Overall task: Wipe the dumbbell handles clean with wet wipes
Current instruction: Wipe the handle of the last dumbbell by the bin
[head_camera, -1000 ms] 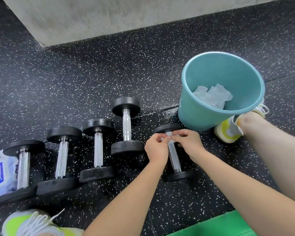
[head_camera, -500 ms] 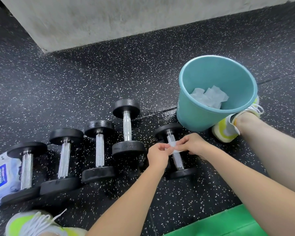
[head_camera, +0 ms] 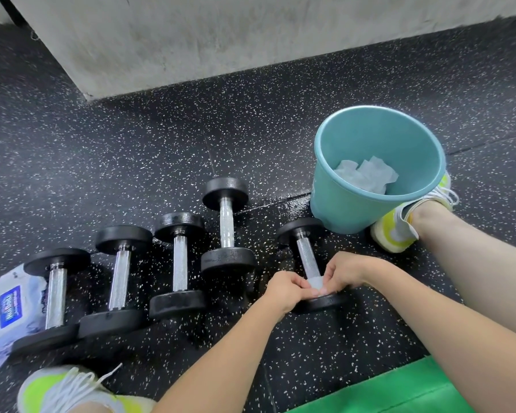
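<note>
Several black dumbbells with knurled steel handles lie on the speckled floor. The rightmost dumbbell (head_camera: pixel 306 254) lies apart from the others, just left of the bucket. A white wet wipe (head_camera: pixel 315 283) is wrapped round the near end of its handle. My left hand (head_camera: pixel 286 289) pinches the wipe from the left and my right hand (head_camera: pixel 344 271) pinches it from the right, fingertips meeting over the handle next to the near weight head. The far part of the handle is bare.
A teal bucket (head_camera: pixel 355 210) holding used wipes stands at the right, against my right shoe (head_camera: pixel 396 231). A wet wipe pack (head_camera: pixel 8 305) lies at the far left, partly under the leftmost dumbbell (head_camera: pixel 54 296). My left shoe (head_camera: pixel 63 389) sits bottom left; a green mat (head_camera: pixel 385 394) bottom right.
Both hands have slid the wipe along the handle from the far end, near the bucket, down to the near end. The camera has tilted slightly.
</note>
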Tool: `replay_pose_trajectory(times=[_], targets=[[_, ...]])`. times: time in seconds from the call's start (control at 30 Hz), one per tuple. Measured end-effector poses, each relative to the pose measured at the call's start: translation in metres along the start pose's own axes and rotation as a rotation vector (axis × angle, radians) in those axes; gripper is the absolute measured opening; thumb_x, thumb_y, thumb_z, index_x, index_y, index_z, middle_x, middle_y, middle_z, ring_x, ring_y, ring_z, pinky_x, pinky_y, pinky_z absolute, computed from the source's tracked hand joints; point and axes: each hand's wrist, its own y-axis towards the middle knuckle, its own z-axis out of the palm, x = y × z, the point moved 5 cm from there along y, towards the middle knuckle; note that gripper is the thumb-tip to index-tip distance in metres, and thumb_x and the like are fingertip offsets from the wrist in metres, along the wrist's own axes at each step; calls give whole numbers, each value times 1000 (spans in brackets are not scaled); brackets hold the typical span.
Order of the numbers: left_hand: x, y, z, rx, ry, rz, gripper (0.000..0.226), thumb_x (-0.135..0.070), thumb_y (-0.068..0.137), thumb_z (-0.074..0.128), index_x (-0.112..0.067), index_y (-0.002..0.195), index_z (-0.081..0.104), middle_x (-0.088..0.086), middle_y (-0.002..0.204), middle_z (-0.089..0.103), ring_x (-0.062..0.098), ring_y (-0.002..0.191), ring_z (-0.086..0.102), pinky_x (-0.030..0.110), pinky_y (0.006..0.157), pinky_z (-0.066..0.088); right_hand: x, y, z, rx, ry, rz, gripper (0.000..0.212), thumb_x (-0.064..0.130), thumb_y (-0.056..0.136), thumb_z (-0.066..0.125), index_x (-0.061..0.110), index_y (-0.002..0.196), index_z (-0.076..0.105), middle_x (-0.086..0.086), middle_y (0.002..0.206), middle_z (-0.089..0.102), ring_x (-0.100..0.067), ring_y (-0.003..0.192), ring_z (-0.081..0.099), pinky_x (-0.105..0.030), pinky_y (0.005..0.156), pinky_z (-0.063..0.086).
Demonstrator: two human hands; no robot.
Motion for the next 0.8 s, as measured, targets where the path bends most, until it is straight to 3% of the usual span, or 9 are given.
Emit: replay_pose_trajectory(times=[0.13,0.33,0.57,0.8], targets=[[-1,-3,-1,-65,24,56,22,-23,73,89,-19,81,69,-10,74,61,7,68,52,22,63,42,0,-1,2,7,97,-78,13,13,75,84,17,77,71,0,73,65,-8,62,54,-20,55,44],[-10,-5,-3,-249,-44,140,14,-23,83,80,-20,94,72,-9,83,59,6,76,54,22,69,45,-2,2,-3,-111,315,-148,15,12,77,85,16,78,71,-1,87,69,-15,87,63,-28,77,57],[-20,5,-13,-350,-91,145,8,-20,88,76,-22,94,71,-8,88,66,5,78,59,19,66,41,5,10,-10,-289,396,-239,13,16,77,85,17,78,72,-2,79,72,-16,74,62,-43,79,59],[-27,18,-22,-430,-160,147,6,-20,89,75,-22,93,71,-9,85,64,7,79,59,21,70,44,18,15,-16,-501,429,-319,13,21,79,84,18,83,73,5,89,72,-11,81,65,-25,71,47]])
